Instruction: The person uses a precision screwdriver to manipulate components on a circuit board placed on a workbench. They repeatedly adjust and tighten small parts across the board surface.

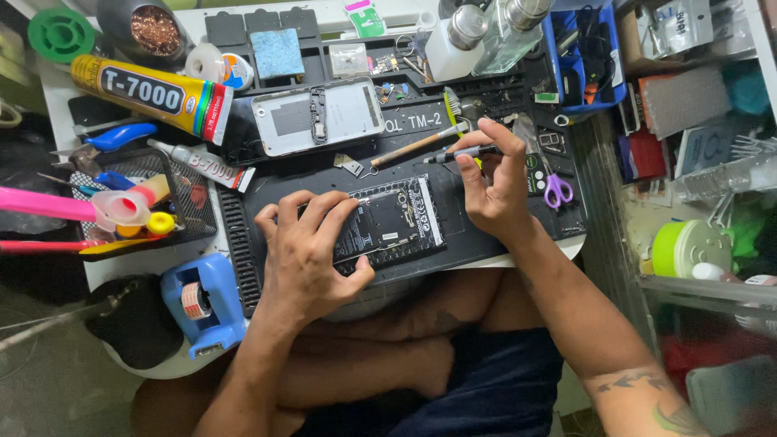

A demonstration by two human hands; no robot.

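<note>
Where fingers spread, phone (388,222) half-hidden.

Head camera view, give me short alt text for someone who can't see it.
A person's left hand presses an opened phone flat on a black work mat while the right hand holds a slim tool. Glue tubes, a white back cover and purple-handled scissors lie around.
</note>
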